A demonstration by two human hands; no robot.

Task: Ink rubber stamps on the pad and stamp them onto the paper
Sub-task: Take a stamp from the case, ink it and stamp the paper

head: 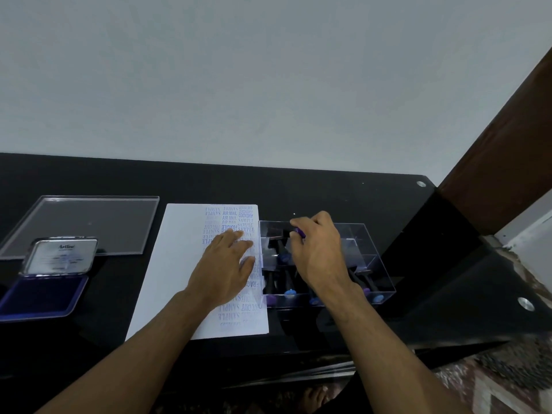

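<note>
Glossy black table is carrying everything, set against a plain pale wall. Taking the white sheet of paper as the landmark: a clear plastic stamp box is lying just beside its right edge, a clear flat plastic lid is sitting to its left, and nearer than that lid an open ink pad with a silver lid and a blue-violet pad is resting well apart from the sheet.

Judging by this, the step in hand is fetching a stamp. The right hand is reaching into the box, its grip curling round a purple-handled rubber stamp at the far end. The left hand is lying flat with straight fingers on the sheet's right part, pressing it down over rows of blue printed words.

Next, the stamp is probably needing a lift clear of the box wall, then a carry over the sheet to the pad on the far left.

Counting: one sheet, one ink pad, one box, one loose lid; one stamp in hand, plus roughly six more lying in the box, though the hand is hiding some.
</note>
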